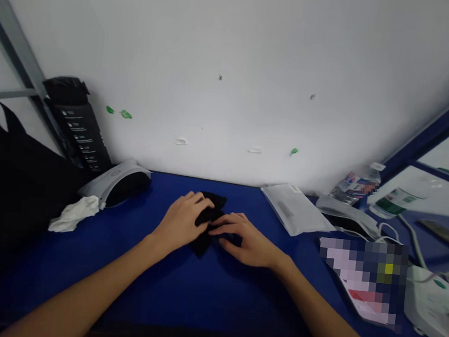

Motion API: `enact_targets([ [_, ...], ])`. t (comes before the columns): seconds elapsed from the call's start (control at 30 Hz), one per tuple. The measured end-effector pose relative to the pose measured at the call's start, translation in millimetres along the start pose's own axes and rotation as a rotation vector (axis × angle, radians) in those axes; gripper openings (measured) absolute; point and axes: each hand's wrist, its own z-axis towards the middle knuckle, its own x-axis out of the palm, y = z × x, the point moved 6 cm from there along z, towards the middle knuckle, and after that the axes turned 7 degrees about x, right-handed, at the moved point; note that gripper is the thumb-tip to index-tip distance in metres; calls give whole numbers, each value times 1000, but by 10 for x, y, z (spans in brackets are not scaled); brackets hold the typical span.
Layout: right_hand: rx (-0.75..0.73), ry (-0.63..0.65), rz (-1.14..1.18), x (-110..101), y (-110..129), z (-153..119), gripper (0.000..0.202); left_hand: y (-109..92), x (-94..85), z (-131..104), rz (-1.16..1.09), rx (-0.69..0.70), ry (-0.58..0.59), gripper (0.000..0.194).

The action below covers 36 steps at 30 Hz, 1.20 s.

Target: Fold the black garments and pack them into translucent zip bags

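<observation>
A small piece of folded black cloth [202, 245] lies on the blue tabletop [196, 293] in the middle of the head view. Over its left side rests my left hand [182, 220], with the fingers curled onto the fabric and closed on it. My right hand [249, 241] comes in from the right; its bent fingertips touch the cloth's right edge. A gap shows between the right thumb and the fingers, and I see nothing held there. Both hands partly cover the cloth, so its full shape is hidden.
At left are a black bag [16, 185], a black bottle [83, 133], a grey-and-black pouch [123, 182] and a crumpled tissue [75, 213]. At right lie a translucent packet [296, 207], another pouch [347, 215], a phone [360, 282], water bottles [360, 184] and a white power strip [434, 300] with cables.
</observation>
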Motion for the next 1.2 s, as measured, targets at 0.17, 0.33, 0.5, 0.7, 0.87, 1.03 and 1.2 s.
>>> enact_targets([
  [0.17,178,-452,-106,-541,-486,-88,24,-93,166,-125,-90,-47,101,55],
  [0.33,654,-668,-542,-898,-1186,-409,42,-237,291,-213,-209,77,198,60],
  [0.5,778,-657,-522,-971,-1508,-552,20,-535,243,-206,-507,323,349,72],
  [0.7,544,-730,-441,-1002,-1122,-368,19,-586,181,-154,-761,276,281,40],
  [0.87,76,-526,-211,-531,-432,-79,20,-206,-13,-91,-382,46,-226,29],
  [1.03,35,-438,-144,-285,-270,-10,22,74,29,-54,-155,-15,-170,22],
  [1.2,96,-419,-106,-344,-422,-29,20,265,172,-69,-258,-190,-13,24],
])
